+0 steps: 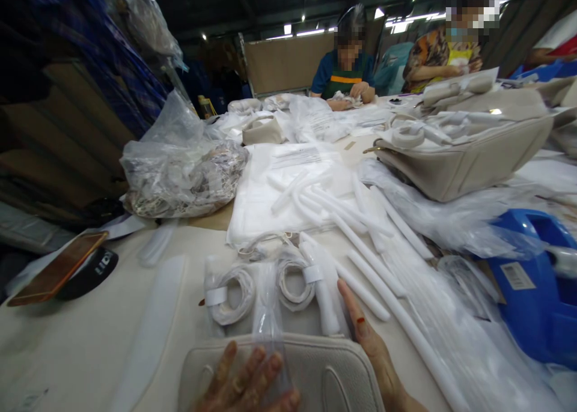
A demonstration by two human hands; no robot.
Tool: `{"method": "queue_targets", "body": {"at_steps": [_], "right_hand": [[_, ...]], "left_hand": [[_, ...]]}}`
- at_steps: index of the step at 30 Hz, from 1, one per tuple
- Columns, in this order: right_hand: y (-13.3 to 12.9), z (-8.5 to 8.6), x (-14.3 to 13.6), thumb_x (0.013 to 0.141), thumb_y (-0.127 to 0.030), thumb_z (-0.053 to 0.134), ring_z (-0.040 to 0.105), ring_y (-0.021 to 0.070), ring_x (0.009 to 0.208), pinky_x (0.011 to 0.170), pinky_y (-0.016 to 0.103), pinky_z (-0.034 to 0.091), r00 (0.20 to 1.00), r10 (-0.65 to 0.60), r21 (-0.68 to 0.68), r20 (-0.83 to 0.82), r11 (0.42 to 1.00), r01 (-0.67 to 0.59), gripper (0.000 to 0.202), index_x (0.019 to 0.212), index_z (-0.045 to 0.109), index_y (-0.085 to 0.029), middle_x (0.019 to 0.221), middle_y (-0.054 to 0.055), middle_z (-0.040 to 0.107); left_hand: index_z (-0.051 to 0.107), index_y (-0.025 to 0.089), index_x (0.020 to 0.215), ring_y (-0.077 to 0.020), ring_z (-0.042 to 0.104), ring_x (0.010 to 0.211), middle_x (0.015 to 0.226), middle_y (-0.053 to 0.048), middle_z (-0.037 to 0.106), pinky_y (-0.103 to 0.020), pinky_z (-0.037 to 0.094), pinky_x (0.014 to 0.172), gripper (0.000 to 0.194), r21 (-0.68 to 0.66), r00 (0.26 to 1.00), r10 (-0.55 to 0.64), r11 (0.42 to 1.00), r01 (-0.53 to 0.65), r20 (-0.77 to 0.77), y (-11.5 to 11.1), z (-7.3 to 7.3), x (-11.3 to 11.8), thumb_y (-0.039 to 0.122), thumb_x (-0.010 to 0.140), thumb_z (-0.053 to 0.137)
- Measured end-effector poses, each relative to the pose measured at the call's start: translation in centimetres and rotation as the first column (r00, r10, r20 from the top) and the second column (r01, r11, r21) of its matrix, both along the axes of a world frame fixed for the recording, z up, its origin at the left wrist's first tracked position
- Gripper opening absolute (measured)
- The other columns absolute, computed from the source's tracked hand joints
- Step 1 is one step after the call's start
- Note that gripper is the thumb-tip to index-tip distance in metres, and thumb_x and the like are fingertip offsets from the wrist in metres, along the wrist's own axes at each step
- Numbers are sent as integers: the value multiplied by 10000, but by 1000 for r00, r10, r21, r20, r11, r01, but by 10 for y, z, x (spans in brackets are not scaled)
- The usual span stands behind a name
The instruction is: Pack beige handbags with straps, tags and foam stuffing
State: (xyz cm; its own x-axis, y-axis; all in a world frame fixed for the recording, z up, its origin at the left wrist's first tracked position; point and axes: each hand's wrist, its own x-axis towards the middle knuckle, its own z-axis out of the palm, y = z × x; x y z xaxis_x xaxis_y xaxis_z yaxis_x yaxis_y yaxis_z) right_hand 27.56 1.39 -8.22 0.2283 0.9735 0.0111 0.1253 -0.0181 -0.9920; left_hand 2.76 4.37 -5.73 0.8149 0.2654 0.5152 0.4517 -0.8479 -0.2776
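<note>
A pale beige leather handbag (331, 364) lies in front of me at the bottom of the head view. My left hand (250, 379) rests on its face with the fingers spread, over a strip of clear plastic (269, 316). Along the bag's right side lies my right hand (372, 346), its fingers stretched out beside the wrapped white piece (329, 301). Beyond the bag's edge sit two coiled straps, the left coil (238, 295) and the right coil (295, 283), each with a white band round it.
White foam tubes (374, 274) lie over a stack of white sheets (252, 190). A plastic bag of parts (180, 172) stands left. Another beige handbag (464, 154) and a blue tape dispenser (536, 292) are right. Two people work across the table.
</note>
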Motion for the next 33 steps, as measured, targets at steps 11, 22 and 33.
{"method": "queue_targets", "body": {"at_steps": [11, 22, 33], "right_hand": [[0, 15, -2, 908, -614, 293, 121, 196, 1411, 1156, 444, 90, 979, 13, -150, -202, 988, -44, 637, 1427, 325, -245, 1529, 4, 204], [11, 27, 4, 855, -636, 406, 60, 237, 1419, 1144, 509, 121, 991, 122, -297, 62, 950, -99, 800, 1478, 167, -195, 1552, 67, 111], [111, 152, -125, 943, -222, 411, 487, 218, 1217, 1021, 437, 425, 921, 14, 714, 389, 627, -311, 366, 1294, 422, -116, 1267, 149, 558]], "left_hand": [[348, 317, 1384, -274, 323, 1342, 1519, -81, 227, -532, 200, 1110, 511, -163, 993, -103, 982, 93, -57, -1, -4, 41, 270, 910, 532], [374, 287, 1383, -283, 369, 1311, 1444, -104, 381, -520, 224, 1098, 509, -184, 992, -109, 978, 96, -60, 2, -3, 43, 221, 896, 506], [487, 306, 1274, -204, 444, 1242, 1361, -15, 476, -422, 396, 1030, 325, -331, 989, -17, 943, -34, -150, 4, 6, 49, 346, 959, 418]]}}
